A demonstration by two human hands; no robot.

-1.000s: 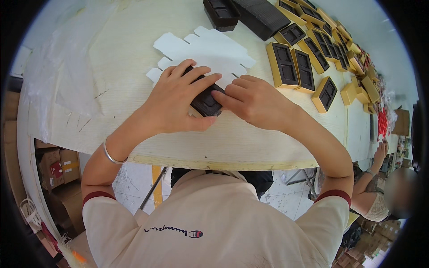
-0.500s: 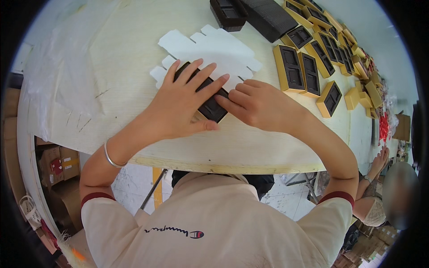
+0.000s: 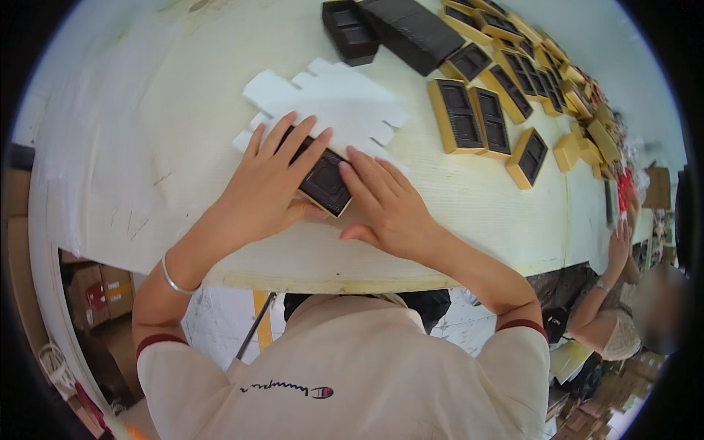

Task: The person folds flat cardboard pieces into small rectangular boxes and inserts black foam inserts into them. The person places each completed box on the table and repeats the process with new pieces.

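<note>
A small gold box with a black compartmented tray (image 3: 328, 186) set in it lies aslant on the table in front of me. My left hand (image 3: 265, 180) spans the box, fingers spread over the tray and thumb along its near side, holding it. With fingers stretched out, my right hand (image 3: 392, 209) touches the tray's right edge at the fingertips; its thumb stands apart from the box. Just beyond them lies a flat white cut-out blank (image 3: 341, 95) with notched flaps, partly hidden under my left fingers.
At the far side sit a stack of black trays (image 3: 414, 33) and a shorter black tray pile (image 3: 350, 33). Several gold boxes with black trays (image 3: 458, 117) cover the right. Clear plastic film (image 3: 70, 161) lies left. Another person's arm (image 3: 616, 257) shows at far right.
My right hand has gone from curled fingers at the tray's edge to stretched-out fingers, thumb apart. My left hand has shifted a little left along the box, and more of the tray shows.
</note>
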